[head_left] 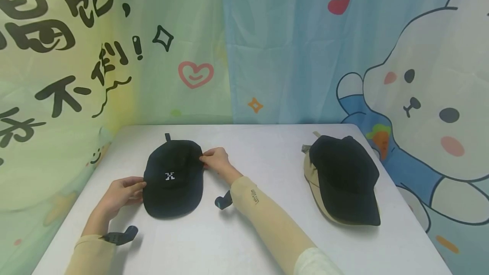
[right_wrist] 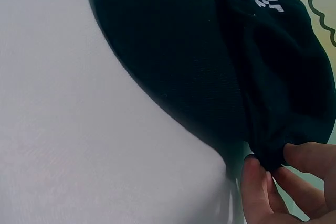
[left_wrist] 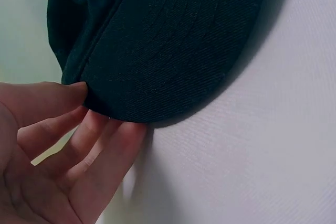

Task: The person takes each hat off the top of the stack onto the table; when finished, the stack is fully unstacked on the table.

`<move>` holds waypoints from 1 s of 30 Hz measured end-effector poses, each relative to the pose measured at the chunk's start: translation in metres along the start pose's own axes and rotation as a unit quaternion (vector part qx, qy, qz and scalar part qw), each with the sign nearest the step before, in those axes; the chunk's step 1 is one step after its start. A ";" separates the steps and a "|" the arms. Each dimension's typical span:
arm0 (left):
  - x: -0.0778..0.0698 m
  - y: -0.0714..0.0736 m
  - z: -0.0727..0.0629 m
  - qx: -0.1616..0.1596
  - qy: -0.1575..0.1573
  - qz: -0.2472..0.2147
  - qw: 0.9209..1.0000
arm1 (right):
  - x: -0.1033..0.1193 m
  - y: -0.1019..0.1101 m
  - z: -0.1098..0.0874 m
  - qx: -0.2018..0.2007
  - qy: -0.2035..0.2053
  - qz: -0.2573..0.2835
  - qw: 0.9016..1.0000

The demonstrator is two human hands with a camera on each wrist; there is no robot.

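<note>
A white counter bears two stacked caps, black over beige, at two o'clock; at ten is a single black cap, its long axis twelve to six, brim at six. The left hand pinches its brim at nine, the right hand its crown's edge at two; neither is nearer.

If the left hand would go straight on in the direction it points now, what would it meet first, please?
Most likely the black cap, whose edge the left hand pinches between thumb and fingers. What comes beyond the cap on that line I cannot tell; depth is unclear.
</note>
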State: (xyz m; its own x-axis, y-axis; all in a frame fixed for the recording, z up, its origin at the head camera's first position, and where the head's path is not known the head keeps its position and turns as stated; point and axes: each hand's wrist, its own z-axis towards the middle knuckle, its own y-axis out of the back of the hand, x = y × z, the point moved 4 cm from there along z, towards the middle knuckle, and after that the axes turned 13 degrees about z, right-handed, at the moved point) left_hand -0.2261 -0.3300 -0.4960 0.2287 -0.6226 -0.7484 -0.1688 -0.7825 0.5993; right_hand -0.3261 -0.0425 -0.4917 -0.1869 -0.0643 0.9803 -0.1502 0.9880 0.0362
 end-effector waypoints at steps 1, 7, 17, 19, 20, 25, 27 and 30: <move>0.000 0.000 0.000 0.000 0.001 0.001 1.000 | -0.001 0.000 0.000 -0.001 0.001 -0.005 1.000; 0.000 0.000 0.001 -0.004 0.004 0.018 1.000 | -0.006 -0.003 0.003 -0.006 0.005 -0.021 1.000; -0.002 0.006 -0.002 -0.026 0.019 0.058 0.998 | -0.008 -0.008 0.005 0.004 0.012 -0.024 1.000; -0.002 0.006 -0.002 -0.029 0.019 0.056 0.998 | -0.008 -0.008 0.005 0.004 0.012 -0.022 1.000; -0.003 0.006 -0.002 -0.030 0.018 0.054 0.998 | -0.008 -0.008 0.005 0.003 0.012 -0.022 1.000; -0.004 0.006 -0.002 -0.034 0.014 0.051 0.998 | -0.007 -0.008 0.002 0.002 0.009 -0.024 1.000; -0.004 0.006 -0.002 -0.037 0.013 0.053 0.998 | -0.007 -0.008 0.001 0.002 0.009 -0.026 1.000; -0.004 0.006 -0.002 -0.043 0.014 0.060 0.997 | -0.007 -0.009 0.001 0.001 0.009 -0.027 1.000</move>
State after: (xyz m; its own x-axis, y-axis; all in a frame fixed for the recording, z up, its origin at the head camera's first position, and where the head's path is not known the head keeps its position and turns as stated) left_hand -0.2260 -0.3319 -0.4889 0.2395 -0.7107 -0.6615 -0.1136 -0.6971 0.7079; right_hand -0.3239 -0.0509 -0.4991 -0.1617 -0.1145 0.9802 -0.1620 0.9829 0.0881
